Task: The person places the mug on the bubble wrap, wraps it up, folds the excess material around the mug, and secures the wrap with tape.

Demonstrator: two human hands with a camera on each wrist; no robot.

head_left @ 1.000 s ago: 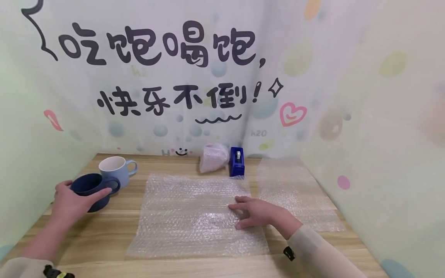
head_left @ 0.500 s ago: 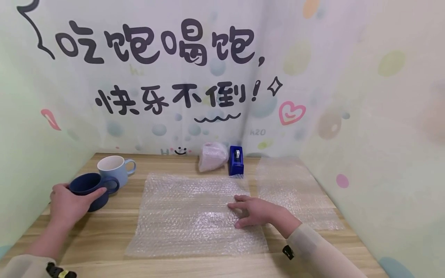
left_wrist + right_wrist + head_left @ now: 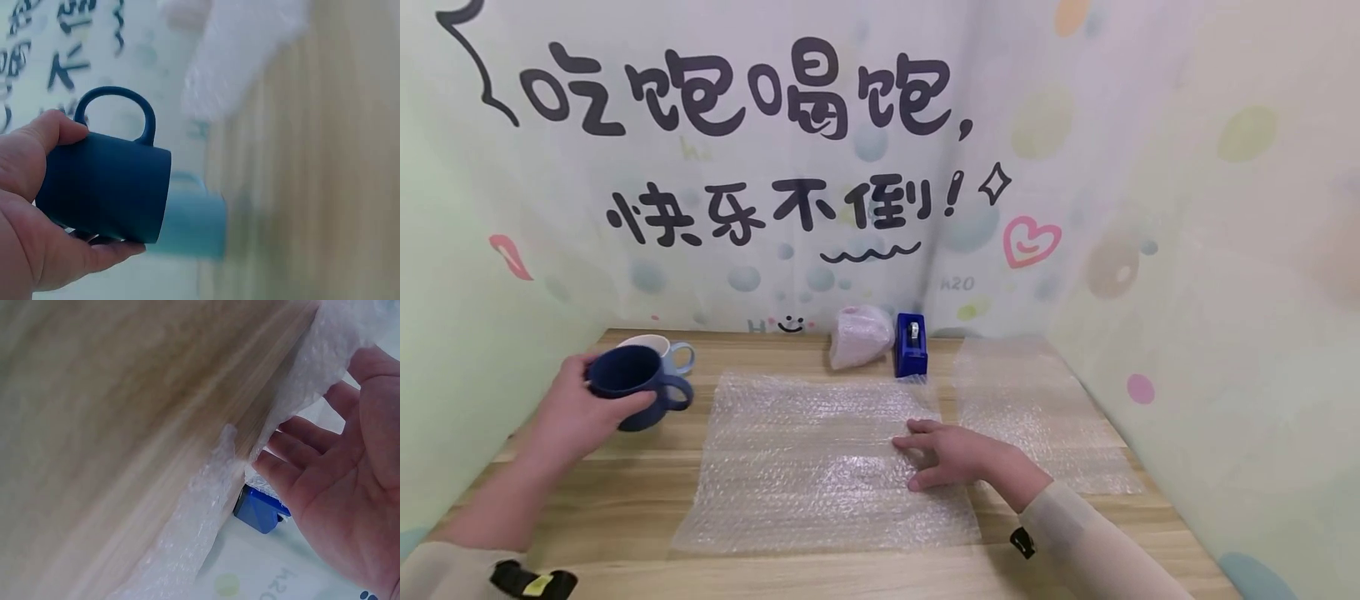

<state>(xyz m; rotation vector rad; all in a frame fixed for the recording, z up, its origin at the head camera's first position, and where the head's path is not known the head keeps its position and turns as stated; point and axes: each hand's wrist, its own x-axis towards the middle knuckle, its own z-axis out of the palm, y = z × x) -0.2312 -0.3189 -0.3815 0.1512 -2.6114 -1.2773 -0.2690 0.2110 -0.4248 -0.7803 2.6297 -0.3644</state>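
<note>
My left hand [image 3: 568, 412] grips a dark blue mug [image 3: 625, 371] by its body, thumb near the handle. The mug is up off the table, its handle toward the right. Behind it, partly hidden, stands a light blue mug [image 3: 672, 360] with a white inside. In the left wrist view the fingers wrap round the dark mug [image 3: 106, 187], and the light blue mug [image 3: 197, 225] is blurred beyond. On the right side of a flat bubble wrap sheet [image 3: 797, 467] rests my right hand [image 3: 958, 456], fingers spread and touching the wrap [image 3: 306, 381].
A second bubble wrap sheet [image 3: 1045, 417] lies at the right of the wooden table [image 3: 790, 575]. At the back are a bundle wrapped in bubble wrap [image 3: 861, 337] and a blue tape dispenser [image 3: 912, 354]. Walls [image 3: 1240, 350] enclose the back and sides.
My left hand has lifted the dark blue mug from the table and carried it slightly right, in front of the light blue mug. The right hand stays on the wrap.
</note>
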